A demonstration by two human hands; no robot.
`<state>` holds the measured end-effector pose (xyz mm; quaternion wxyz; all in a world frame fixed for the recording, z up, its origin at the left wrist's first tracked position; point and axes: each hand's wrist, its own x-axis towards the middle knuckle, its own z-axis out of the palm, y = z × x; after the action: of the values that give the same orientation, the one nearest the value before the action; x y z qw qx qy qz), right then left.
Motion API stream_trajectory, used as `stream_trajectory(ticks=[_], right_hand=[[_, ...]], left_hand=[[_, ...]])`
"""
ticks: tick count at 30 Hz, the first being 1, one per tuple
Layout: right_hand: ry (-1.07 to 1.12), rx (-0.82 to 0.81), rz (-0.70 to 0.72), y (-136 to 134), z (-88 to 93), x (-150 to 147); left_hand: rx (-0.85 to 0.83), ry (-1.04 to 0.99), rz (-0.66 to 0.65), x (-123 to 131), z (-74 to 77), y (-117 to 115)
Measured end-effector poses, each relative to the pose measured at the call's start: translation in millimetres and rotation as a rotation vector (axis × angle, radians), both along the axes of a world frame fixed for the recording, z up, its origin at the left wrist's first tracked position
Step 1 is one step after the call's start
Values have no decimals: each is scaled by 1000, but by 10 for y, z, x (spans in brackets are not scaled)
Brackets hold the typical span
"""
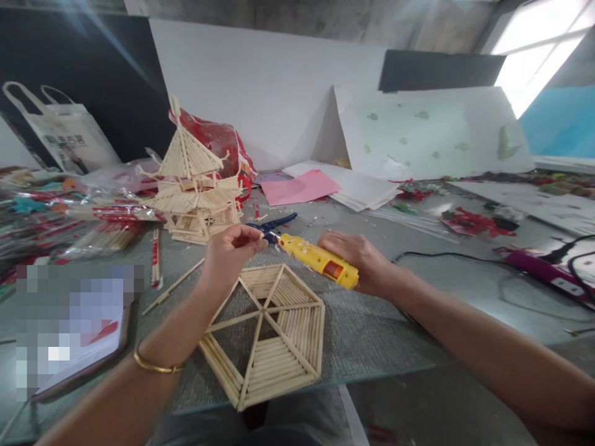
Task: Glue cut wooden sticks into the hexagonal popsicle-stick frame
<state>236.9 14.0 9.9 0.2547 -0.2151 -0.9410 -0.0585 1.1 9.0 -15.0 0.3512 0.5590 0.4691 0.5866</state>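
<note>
In my right hand (348, 254) is a yellow hot glue gun (320, 260), its nozzle pointing left. The fingertips of my left hand (235, 248) are pinched together close to the nozzle; what they hold is too small to make out. Below both hands, at the table's front edge, lies a polygonal frame (300, 334) of thin wooden sticks. Spokes divide it into triangular sections, some filled with rows of sticks and others partly open. Behind the nozzle rest dark blue-handled pliers (281, 220).
A stick-built pagoda model (195, 198) stands behind my left hand. A tablet-like device (83, 347) lies at left, near bundled sticks (111, 235) in plastic. Pink paper (300, 187) and white sheets lie at the back. At right are a purple power strip (548, 275) and black cable.
</note>
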Motion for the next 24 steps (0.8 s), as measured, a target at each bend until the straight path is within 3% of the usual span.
stream_trajectory(ticks=[7, 10, 18, 24], right_hand=[[219, 123, -185, 32, -17, 42], [204, 125, -196, 26, -18, 34], [-21, 131, -82, -51, -90, -76], [-67, 179, -85, -95, -94, -109]], left_hand=[[-243, -391, -250, -43, 43, -20], [-299, -507, -336, -51, 44, -46], [-372, -751, -352, -24, 44, -49], [-349, -774, -323, 0, 44, -58]])
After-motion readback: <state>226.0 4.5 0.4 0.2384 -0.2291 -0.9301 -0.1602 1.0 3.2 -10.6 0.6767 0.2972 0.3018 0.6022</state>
